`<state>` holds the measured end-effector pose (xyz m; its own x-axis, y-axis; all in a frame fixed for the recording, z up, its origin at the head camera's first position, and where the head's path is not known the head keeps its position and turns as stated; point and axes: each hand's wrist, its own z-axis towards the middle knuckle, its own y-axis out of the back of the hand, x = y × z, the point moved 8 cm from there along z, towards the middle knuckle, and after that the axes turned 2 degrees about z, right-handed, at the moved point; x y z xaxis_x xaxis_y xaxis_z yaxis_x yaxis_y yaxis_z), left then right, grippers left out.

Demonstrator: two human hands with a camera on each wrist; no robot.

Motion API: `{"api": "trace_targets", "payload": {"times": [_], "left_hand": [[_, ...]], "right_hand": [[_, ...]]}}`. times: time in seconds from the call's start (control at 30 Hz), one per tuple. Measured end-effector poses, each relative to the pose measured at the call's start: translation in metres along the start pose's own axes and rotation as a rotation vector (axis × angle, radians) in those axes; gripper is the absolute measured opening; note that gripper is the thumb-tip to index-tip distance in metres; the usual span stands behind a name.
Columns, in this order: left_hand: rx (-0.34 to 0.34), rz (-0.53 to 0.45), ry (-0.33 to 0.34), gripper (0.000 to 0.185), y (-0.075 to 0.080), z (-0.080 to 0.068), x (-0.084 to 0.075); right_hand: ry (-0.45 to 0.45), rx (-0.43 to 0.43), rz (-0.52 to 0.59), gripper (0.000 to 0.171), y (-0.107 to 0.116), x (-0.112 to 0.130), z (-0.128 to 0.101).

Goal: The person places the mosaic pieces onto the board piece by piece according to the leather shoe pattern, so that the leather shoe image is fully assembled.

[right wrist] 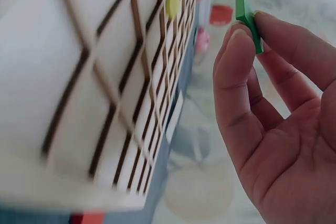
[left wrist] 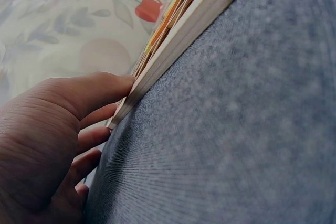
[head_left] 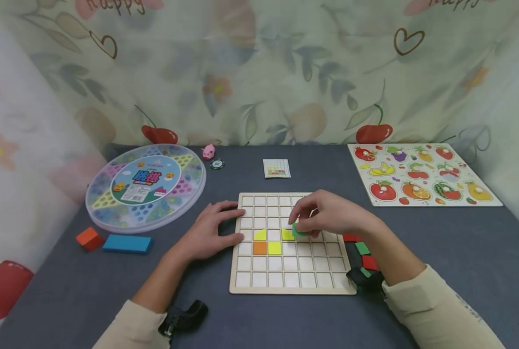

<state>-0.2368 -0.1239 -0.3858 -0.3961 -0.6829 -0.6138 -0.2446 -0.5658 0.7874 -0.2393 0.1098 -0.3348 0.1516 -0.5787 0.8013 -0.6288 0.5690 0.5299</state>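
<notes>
My right hand is above the right half of a wooden grid board, pinching a small flat green tile between thumb and fingertips. In the right wrist view the tile is held up off the grid. Along the board's left edge rests my left hand; its thumb and fingers touch the rim without closing round it. Set in the grid cells are an orange square tile, a yellow square tile and two yellow tiles with a shaped edge, one a rounded yellow tile, the other a yellow tile beside the green one.
Red tiles and green tiles lie right of the board, partly behind my forearm. A printed pattern card is behind it. Leftward are a round game box, a blue block and an orange block; a fruit puzzle lies back right.
</notes>
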Motion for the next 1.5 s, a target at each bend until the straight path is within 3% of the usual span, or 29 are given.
{"api": "trace_targets", "payload": {"times": [0.57,0.77,1.03,1.3,1.5], "left_hand": [[-0.024,-0.005,-0.027,0.056,0.001,-0.001,0.0],[-0.026,-0.003,-0.024,0.056,0.002,-0.001,-0.001],[-0.031,0.01,-0.026,0.055,0.002,0.0,-0.001],[-0.032,0.011,-0.036,0.055,0.002,0.0,-0.001],[-0.034,0.01,-0.035,0.055,0.002,0.0,-0.001]], "right_hand": [[0.095,0.134,0.012,0.017,-0.06,0.034,0.036],[0.087,0.204,0.008,0.017,-0.077,0.039,0.04],[0.08,0.21,-0.088,0.02,-0.085,0.043,0.04],[0.124,0.173,-0.256,0.017,-0.087,0.05,0.04],[0.129,0.167,-0.286,0.016,-0.088,0.049,0.04]]}}
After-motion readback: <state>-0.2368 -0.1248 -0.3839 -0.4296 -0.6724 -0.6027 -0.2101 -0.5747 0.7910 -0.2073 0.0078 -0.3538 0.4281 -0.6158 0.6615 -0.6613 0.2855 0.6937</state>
